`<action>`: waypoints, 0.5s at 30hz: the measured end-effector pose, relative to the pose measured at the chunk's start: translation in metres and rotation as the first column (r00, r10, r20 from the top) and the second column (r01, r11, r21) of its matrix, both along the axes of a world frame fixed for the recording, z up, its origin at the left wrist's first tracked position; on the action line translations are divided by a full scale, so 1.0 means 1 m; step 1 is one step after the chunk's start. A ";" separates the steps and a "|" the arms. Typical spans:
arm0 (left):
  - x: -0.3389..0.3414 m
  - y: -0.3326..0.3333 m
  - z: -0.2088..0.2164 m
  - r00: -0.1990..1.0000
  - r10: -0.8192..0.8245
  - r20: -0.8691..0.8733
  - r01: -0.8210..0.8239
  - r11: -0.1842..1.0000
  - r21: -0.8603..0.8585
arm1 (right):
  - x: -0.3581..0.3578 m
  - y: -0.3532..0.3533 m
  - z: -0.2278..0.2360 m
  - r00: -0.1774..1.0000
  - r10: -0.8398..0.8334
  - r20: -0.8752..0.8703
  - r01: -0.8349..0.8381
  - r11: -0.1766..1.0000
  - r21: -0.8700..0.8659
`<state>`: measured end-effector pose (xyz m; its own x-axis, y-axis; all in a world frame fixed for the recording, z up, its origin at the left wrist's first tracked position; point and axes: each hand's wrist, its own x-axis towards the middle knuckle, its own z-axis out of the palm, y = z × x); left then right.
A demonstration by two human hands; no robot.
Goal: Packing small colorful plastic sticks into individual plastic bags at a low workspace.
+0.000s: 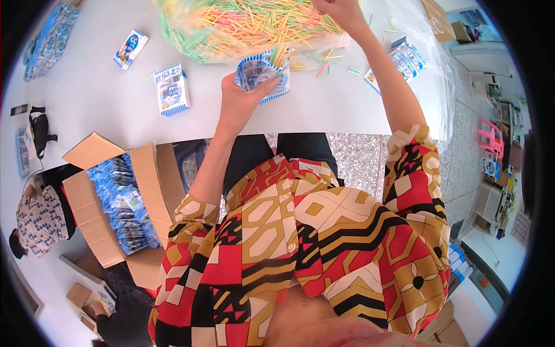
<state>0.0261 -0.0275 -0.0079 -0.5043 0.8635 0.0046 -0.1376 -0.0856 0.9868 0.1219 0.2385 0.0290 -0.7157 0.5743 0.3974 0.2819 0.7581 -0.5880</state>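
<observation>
Over the table (pixel 208 122), the left hand (pixel 243 97), fingers clamped on the bag (pixel 260 70); tilting or a slackened grip could spill the sticks (pixel 281 59). Mouth upward; sticks' long axis runs far, slightly right. Far: right hand (pixel 341 14) beside the pile (pixel 266 23); finger state cannot be told.

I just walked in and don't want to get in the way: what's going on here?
The person's left hand holds an open striped bag with thin sticks poking from its mouth. The right hand is at the right side of a pile of pastel sticks, its grip unclear. To the person's left, a cardboard box holds blue packets.
</observation>
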 end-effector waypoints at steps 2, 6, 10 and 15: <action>0.000 0.001 -0.001 1.000 0.006 -0.017 -0.006 1.000 -0.010 | 0.005 -0.021 0.019 0.998 -0.003 -0.071 -0.019 0.952 -0.305; 0.002 0.008 -0.002 1.000 -0.026 0.015 0.026 1.000 0.002 | 0.008 -0.056 0.039 0.458 0.464 -0.758 -0.882 0.340 -0.325; 0.005 0.010 -0.003 0.999 -0.043 0.001 0.043 0.999 0.007 | 0.023 -0.106 0.080 0.883 0.364 -0.296 -0.463 0.580 -0.670; 0.005 0.008 -0.001 0.999 -0.041 0.008 0.041 0.999 -0.003 | 0.022 -0.110 0.078 0.898 0.318 -0.304 -0.439 0.631 -0.640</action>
<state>0.0312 -0.0194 -0.0094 -0.4687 0.8834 -0.0016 -0.1486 -0.0770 0.9859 0.1442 0.1282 0.1073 -0.8999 0.4162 0.1304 -0.0729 0.1513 -0.9858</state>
